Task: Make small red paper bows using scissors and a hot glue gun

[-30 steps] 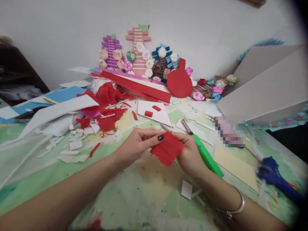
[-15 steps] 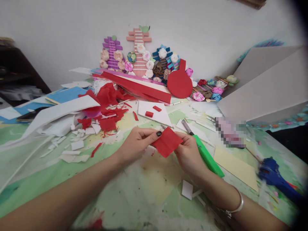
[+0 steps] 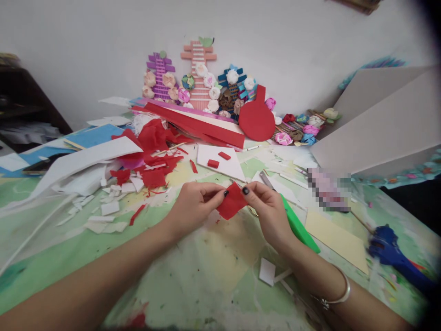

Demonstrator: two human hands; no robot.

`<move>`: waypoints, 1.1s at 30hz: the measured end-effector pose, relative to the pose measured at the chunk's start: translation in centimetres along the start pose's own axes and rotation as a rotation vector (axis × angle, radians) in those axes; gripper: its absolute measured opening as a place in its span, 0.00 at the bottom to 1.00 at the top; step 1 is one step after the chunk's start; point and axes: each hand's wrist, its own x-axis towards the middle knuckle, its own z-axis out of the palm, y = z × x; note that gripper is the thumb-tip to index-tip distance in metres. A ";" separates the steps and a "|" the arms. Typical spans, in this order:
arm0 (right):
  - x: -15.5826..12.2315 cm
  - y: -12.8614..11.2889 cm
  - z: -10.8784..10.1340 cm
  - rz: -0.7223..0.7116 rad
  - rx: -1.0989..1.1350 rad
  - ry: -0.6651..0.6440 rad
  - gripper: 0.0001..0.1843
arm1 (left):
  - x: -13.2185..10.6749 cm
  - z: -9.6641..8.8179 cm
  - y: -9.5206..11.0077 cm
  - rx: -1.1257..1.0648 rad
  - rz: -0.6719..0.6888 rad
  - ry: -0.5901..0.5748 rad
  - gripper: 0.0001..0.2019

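Both of my hands pinch one small piece of red crepe paper [image 3: 231, 205] just above the green, paint-stained table [image 3: 193, 271]. My left hand [image 3: 195, 207] grips its left edge with thumb and fingers closed. My right hand [image 3: 268, 211] holds its upper right corner between thumb and forefinger. The paper looks folded or gathered between the two hands. A green-handled cutter [image 3: 296, 225] lies on the table just right of my right hand, partly hidden by it.
Red paper scraps [image 3: 151, 151] and white foam offcuts [image 3: 103, 202] litter the left. Paper-flower crafts [image 3: 206, 87] and a red disc [image 3: 257, 120] stand against the wall. Grey boards [image 3: 382, 119] lean at right. A blue glue gun [image 3: 392, 253] and a yellow card [image 3: 336, 239] lie right.
The red paper has been folded or gathered smaller. My right hand moved from under the paper's right side up to its top corner, closer to my left hand.
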 end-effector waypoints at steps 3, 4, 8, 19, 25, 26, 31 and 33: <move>-0.1 -0.3 0.0 -0.046 -0.065 -0.015 0.10 | 0.0 0.2 0.2 -0.056 0.013 -0.016 0.08; -0.1 -0.3 0.0 -0.059 -0.070 -0.016 0.09 | 0.0 0.2 0.2 -0.089 0.008 -0.025 0.08; -0.1 -0.3 0.0 -0.067 -0.056 -0.018 0.09 | 0.2 0.1 0.3 -0.215 -0.026 -0.044 0.06; -0.2 -0.5 -0.2 -0.047 -0.033 -0.014 0.08 | -0.1 0.1 -0.1 -0.106 0.121 0.012 0.13; -0.3 -0.4 -0.1 -0.004 -0.027 -0.015 0.08 | 0.1 -0.2 -0.4 0.177 0.453 0.007 0.14; -0.3 -0.4 -0.1 -0.001 -0.028 -0.015 0.08 | 0.1 -0.3 -0.4 0.197 0.475 0.004 0.14; -0.4 -0.7 -0.1 -0.017 -0.020 -0.053 0.09 | 0.1 -0.4 -0.3 0.144 0.426 0.015 0.13; -0.4 -0.8 -0.2 -0.020 -0.008 -0.070 0.08 | 0.0 -0.3 -0.3 0.093 0.350 0.035 0.13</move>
